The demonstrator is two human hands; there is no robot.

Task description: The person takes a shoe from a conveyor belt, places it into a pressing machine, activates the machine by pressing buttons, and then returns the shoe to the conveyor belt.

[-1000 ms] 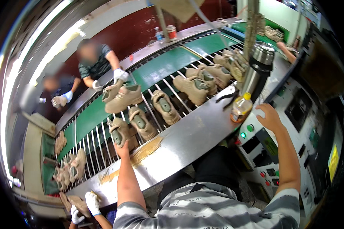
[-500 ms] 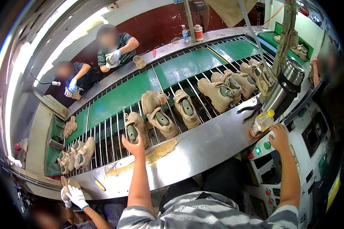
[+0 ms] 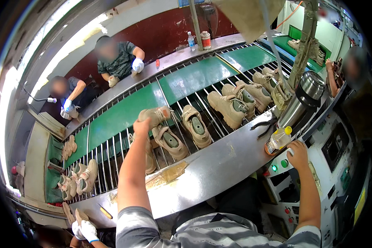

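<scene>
Left hand [image 3: 141,126]: closed around the heel or toe of a beige shoe [image 3: 156,117], which end I cannot tell; the shoe is lifted above the rollers.
Right hand [image 3: 298,155]: loosely curled at the edge of the panel [image 3: 330,151], thumb apart; whether it grips anything, I cannot tell.
Bench [image 3: 223,167]: bare metal, with a tape patch [image 3: 169,174] left of its middle and a yellow-handled tool [image 3: 106,212] at its left end.
Bottle [image 3: 278,141]: yellow-capped, tilted in view, just beside the right hand.
Behind it: a steel thermos [image 3: 305,95] and a black tool [image 3: 263,124].
Rollers [image 3: 112,159]: more beige shoes [image 3: 196,127], one partly hidden by the left forearm.
Belt [image 3: 130,106]: green, beyond the rollers.
Far side: two co-workers [image 3: 118,58] wearing gloves, a clear bottle [image 3: 191,42] and a jar [image 3: 206,40].
</scene>
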